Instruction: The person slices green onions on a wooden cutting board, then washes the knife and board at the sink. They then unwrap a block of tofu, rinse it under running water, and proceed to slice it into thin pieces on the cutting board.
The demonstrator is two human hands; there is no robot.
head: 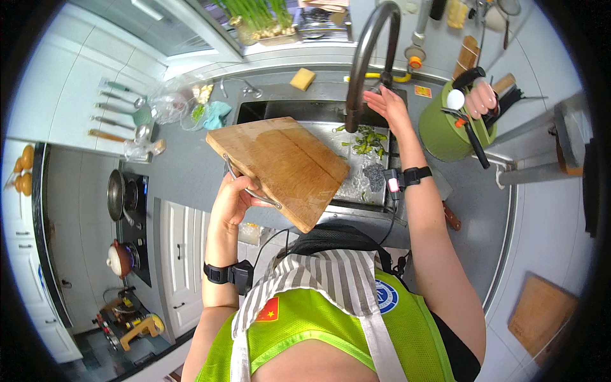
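My left hand (234, 198) grips the curved metal handle (250, 188) of a wet wooden cutting board (286, 167), tilted over the left part of the sink. My right hand (389, 107), fingers extended, is raised beside the dark gooseneck faucet (355, 81); whether it touches the faucet's far side cannot be told. In the steel sink (351, 186) lie green vegetable scraps (368, 142) and a grey scouring pad (374, 176). The board hides part of the sink.
A yellow sponge (302, 79) lies behind the sink. A teal cloth (217, 115) and plastic bags (172, 100) sit to the left. To the right stands a green utensil holder (446, 126) with knives; a knife's wooden handle (451, 217) lies near my right forearm. Pans occupy the stove (141, 229).
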